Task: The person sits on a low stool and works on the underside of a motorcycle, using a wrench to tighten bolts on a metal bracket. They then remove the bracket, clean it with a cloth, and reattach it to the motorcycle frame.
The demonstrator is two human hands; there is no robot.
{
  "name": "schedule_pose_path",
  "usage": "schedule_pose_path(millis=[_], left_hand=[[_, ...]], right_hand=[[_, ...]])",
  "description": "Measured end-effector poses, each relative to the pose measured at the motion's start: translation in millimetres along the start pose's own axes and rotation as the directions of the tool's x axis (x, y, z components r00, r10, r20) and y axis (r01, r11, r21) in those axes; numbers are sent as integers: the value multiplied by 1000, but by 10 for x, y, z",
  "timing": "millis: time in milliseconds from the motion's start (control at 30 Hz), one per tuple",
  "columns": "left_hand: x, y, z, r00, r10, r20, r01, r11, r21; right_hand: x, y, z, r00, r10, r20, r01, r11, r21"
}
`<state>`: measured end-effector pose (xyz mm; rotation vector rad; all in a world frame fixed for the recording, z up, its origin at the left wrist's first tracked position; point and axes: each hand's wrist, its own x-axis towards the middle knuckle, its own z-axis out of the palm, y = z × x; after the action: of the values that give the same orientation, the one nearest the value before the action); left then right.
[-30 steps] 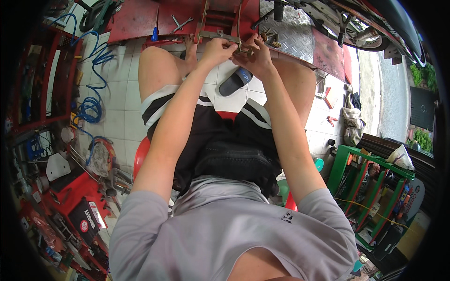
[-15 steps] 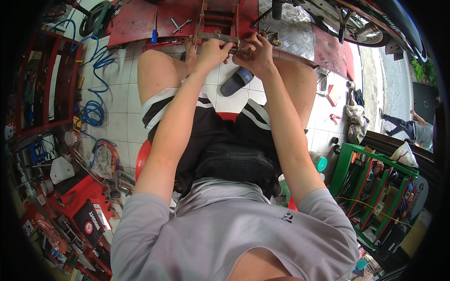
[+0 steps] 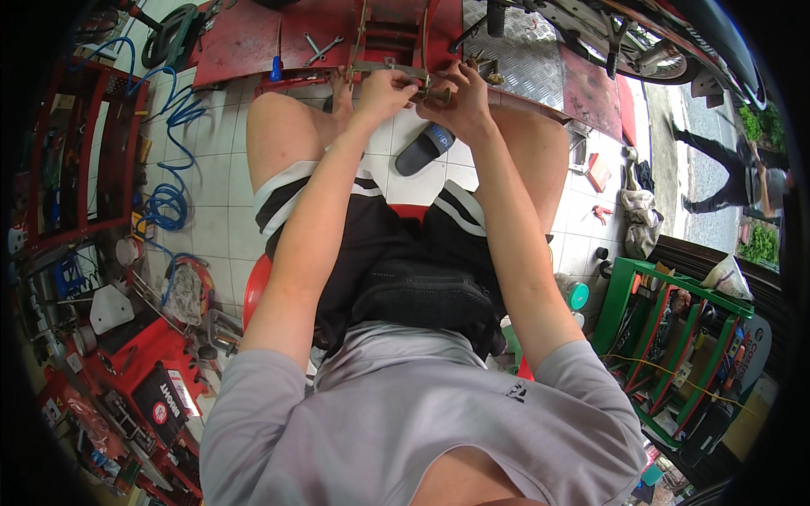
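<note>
A worn brownish metal frame point(image 3: 395, 65) with two long side bars and a crosspiece lies on the red bench, its near end toward me. My left hand point(image 3: 386, 95) is at the crosspiece, fingers pinched together; a small part seems to be in them, mostly hidden. My right hand point(image 3: 462, 97) curls its fingers around a round metal end piece point(image 3: 440, 95) at the frame's near right corner. Both hands are close together above my knees.
Two crossed wrenches point(image 3: 323, 49) and a blue-handled screwdriver point(image 3: 276, 69) lie on the red bench point(image 3: 236, 51). A motorbike point(image 3: 641, 55) stands at the far right. A dark slipper point(image 3: 424, 150), a coiled blue hose point(image 3: 167, 202) and a green rack point(image 3: 624, 295) are around me. Someone walks outside.
My hands stay at the frame's near end with only slight finger movement; the right fingers have shifted a little around the end piece. The person outside has moved and appears larger.
</note>
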<state>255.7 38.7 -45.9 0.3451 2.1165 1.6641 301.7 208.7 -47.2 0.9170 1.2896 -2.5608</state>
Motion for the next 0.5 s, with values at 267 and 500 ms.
schedule_pose_path(millis=[267,500], left_hand=[[66,-174,20,997,52,59,-54,998,31],[45,-104,20,994,-94,61,79,973,216]], right_hand=[[18,5,-8,1000,3,2,-3,1000,2],[46,16,-59,999,29,24,-29,999,30]])
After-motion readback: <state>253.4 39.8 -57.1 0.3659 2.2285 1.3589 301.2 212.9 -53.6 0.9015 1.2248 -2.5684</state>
